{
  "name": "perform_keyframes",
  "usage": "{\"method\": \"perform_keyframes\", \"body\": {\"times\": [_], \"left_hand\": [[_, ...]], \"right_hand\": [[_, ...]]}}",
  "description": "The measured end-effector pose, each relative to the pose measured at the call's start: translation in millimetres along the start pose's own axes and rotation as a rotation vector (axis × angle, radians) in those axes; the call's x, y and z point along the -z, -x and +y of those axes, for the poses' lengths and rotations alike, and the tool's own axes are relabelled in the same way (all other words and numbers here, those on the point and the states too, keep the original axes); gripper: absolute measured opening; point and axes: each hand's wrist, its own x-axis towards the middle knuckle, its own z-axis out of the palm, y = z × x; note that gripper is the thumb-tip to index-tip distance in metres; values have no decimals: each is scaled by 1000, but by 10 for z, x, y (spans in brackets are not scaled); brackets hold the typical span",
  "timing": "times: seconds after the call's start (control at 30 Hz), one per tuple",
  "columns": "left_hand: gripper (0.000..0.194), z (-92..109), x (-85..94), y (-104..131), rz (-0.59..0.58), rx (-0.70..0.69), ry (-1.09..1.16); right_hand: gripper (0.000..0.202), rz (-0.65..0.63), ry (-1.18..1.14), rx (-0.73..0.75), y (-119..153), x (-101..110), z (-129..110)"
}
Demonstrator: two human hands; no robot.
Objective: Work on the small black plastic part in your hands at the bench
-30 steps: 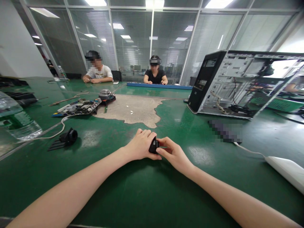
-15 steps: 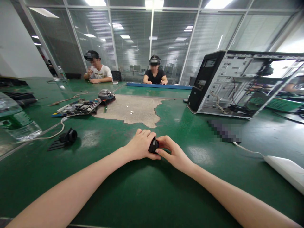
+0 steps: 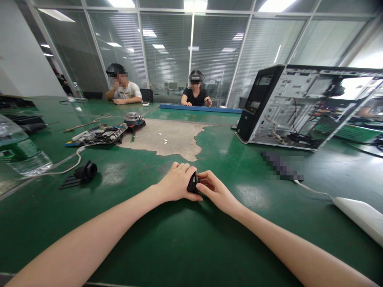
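A small black block-like object [image 3: 193,183] is between my two hands, low over the green table; its exact kind is unclear. My left hand [image 3: 178,181] is wrapped over its left side and top, the thumb stretched along its lower edge. On its right side, my right hand [image 3: 216,189] pinches it, the thumb at the near face and the fingers behind. The palms cover much of the object.
An open computer case [image 3: 263,107] stands at right, with a pixelated dark item [image 3: 281,165] and a white power bank [image 3: 359,217] nearer. At left are a circuit board [image 3: 98,135], a black bracketed part [image 3: 85,172] and a water bottle [image 3: 24,153]. Two people sit opposite.
My right thumb has shifted slightly up and inward on the black object, while my left hand holds still. Across the table, the person in black has raised one hand.
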Motion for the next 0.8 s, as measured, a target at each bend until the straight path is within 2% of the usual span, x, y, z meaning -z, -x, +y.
{"method": "perform_keyframes", "body": {"times": [0.23,0.37,0.6,0.8], "left_hand": [[67,4,-11,7,7,0,-11],[68,3,-10,4,3,3,-4],[67,-2,-9,1,3,-2,-4],[66,-7,-9,5,-3,1,-13]], "right_hand": [[18,-29,63,116,40,14,-14],[11,-12,42,74,30,1,-10],[19,20,-6,2,1,-5,15],[24,-33,8,71,57,1,-13]]}}
